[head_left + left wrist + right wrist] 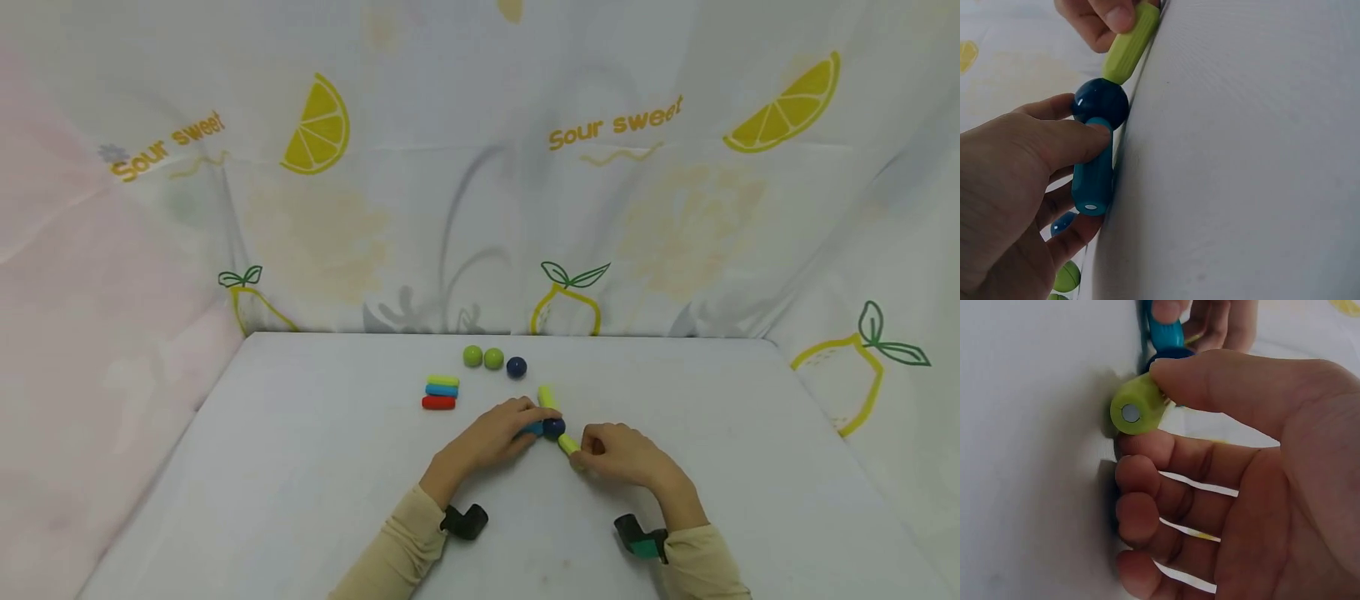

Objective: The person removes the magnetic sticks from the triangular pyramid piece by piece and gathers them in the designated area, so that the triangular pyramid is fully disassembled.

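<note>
My left hand (pixel 495 433) grips a blue stick (pixel 1092 181) and a dark blue ball (pixel 1100 101), thumb on the stick and a finger against the ball. The stick's end meets the ball. With thumb and index finger, my right hand (pixel 626 457) pinches a yellow-green stick (pixel 1138 406), whose far end touches the same ball from the near right. Another yellow-green stick (pixel 547 397) extends from the ball's far side; whether it touches is hidden by a finger.
Behind the hands lie two green balls (pixel 472 357) and a dark blue ball (pixel 517 367). Left of them, yellow-green, blue (pixel 442 390) and red (pixel 438 403) sticks lie side by side. A printed cloth hangs beyond the white table (pixel 300 467).
</note>
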Tool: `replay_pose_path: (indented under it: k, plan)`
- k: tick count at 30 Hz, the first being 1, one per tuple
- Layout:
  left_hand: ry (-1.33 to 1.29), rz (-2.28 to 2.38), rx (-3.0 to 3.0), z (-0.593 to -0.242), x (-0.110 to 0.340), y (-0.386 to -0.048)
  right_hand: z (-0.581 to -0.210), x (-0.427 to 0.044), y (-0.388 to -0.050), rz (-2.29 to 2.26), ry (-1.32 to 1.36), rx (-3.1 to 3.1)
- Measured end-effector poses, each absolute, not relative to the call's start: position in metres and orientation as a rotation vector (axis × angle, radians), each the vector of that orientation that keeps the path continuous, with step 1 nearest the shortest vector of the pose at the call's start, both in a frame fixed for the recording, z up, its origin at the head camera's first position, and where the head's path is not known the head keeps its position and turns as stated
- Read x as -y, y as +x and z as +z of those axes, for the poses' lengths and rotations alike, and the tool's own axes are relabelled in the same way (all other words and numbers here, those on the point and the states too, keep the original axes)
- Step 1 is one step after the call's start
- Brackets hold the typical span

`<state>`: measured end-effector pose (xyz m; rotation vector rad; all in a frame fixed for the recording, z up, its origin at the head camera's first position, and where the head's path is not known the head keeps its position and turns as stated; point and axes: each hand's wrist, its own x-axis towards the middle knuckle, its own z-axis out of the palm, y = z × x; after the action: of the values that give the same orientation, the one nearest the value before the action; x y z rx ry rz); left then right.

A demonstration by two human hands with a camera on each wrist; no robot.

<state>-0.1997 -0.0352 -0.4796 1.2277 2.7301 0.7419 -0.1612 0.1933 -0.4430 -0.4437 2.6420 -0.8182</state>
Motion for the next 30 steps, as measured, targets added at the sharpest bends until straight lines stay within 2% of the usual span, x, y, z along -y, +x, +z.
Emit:
replay_pose_path:
  k: [9, 22, 30]
  plan:
    - [1.234, 0.733, -2.744, -0.483, 0.04, -0.195, -0.454, -0.203, -0.172, -0.925, -0.66, -2.598]
    - [1.205, 0.796, -2.712, -0.486, 0.034, -0.187, -0.465, -0.189, -0.174, -1.015, -0.657, -2.72]
    - [1.138, 0.826, -2.704, -0.481, 0.03, -0.181, -0.463, -0.176, -0.169, -1.014, -0.558, -2.763]
